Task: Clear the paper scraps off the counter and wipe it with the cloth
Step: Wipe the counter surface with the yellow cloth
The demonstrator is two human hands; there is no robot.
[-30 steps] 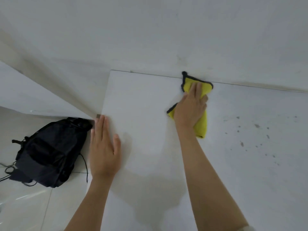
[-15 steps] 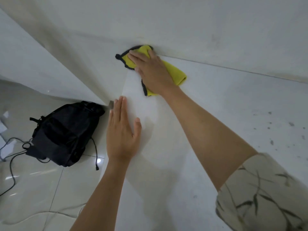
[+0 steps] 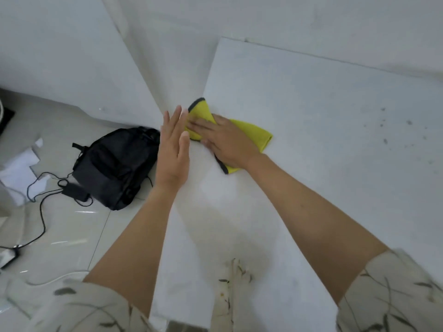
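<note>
Right hand [image 3: 226,142] presses flat on yellow dark-edged microfibre cloth [image 3: 251,134] at white stone counter [image 3: 311,140] left edge, left hand [image 3: 173,149] flat-fingered, holding nothing.

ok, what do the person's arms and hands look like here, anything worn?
Both hands are bare: no gloves, rings or watch visible on the left hand or right hand. Forearms are uncovered. Short loose sleeves end near the elbows: pale cream fabric printed with thin dark leaf or twig marks, on the left sleeve and right sleeve.
</note>
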